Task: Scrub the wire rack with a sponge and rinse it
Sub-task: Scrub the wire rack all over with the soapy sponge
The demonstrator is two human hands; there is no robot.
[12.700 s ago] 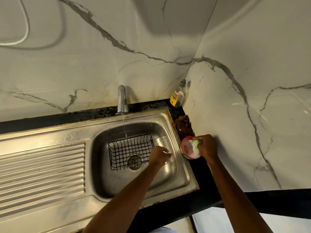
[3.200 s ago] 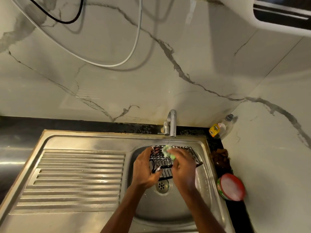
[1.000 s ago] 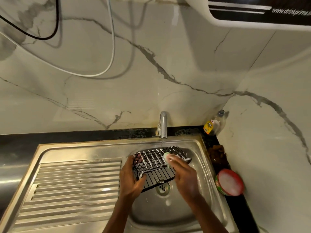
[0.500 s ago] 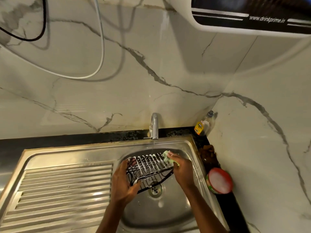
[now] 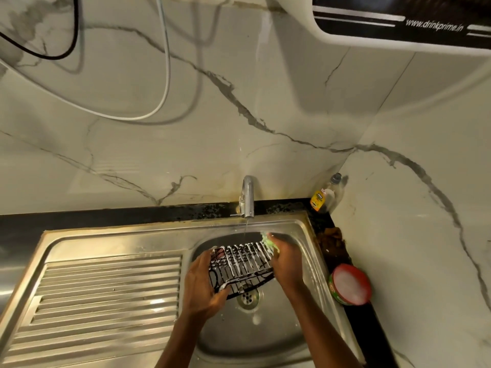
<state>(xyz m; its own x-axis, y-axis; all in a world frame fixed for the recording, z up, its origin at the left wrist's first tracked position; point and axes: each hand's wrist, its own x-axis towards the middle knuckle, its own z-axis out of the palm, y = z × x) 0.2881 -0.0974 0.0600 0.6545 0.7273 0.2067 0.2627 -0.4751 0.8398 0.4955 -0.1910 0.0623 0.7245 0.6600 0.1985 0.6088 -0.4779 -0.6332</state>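
While both forearms reach in from the near edge, the scene from the hands outward reads so:

Left hand (image 5: pixel 203 285): fingers curled round the near-left corner of the wire rack, thumb over its lower edge, gripping it.

Wire rack (image 5: pixel 240 264): black, streaked with white suds, held tilted above the basin between the two hands, its near edge just over the drain.

Right hand (image 5: pixel 285 264): at the rack's right end, fingers closed on the sponge and pressing it against the far-right corner of the wires.

Sponge (image 5: pixel 269 243): pale green, mostly hidden under the right fingers; only its far edge shows.

Drain (image 5: pixel 248 297): below the rack, between the wrists, partly covered by the wire.

Sink (image 5: pixel 265 338): steel basin around both hands, with a ribbed draining board stretching away to the left of the left hand.

Soap tub (image 5: pixel 349 285): round, red-rimmed with white contents, on the dark counter to the right of the right hand, well apart from it.

Brown clump (image 5: pixel 330 241): on the counter beyond the tub; possibly a scouring pad, too dim to tell.

Tap (image 5: pixel 248 196): beyond the hands, a thin stream falling toward the rack's far edge.

Bottle (image 5: pixel 326 195): clear with a yellow label, in the far corner right of the tap.

Wall (image 5: pixel 186 128): veined marble behind everything, cables looping across it.
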